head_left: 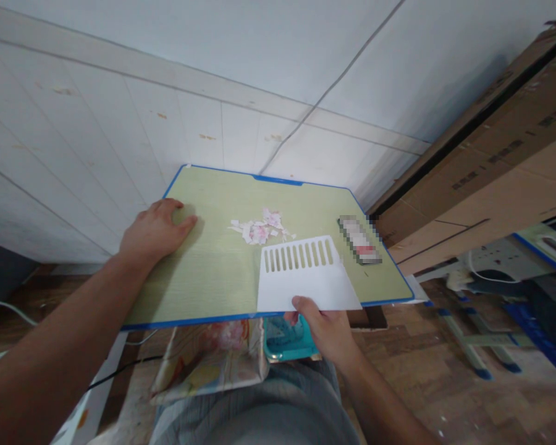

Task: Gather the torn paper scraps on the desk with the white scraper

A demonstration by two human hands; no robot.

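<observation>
My right hand (322,324) pinches the near edge of a white slotted sheet (306,287), thumb on top. The sheet lies over the front of a yellow-green tabletop (204,272) with blue edging, and a row of long slots runs along its far side. Just beyond the sheet is a small heap of torn white and pink paper scraps (262,228). On the tabletop's left edge rests my left hand (155,228), empty, with its thumb and fingers apart.
A pixelated phone-like object (359,240) lies at the tabletop's right. Large cardboard boxes (482,167) lean against the wall on the right. Below the front edge are a patterned bag (217,358) and a turquoise basket (290,340), close to my lap.
</observation>
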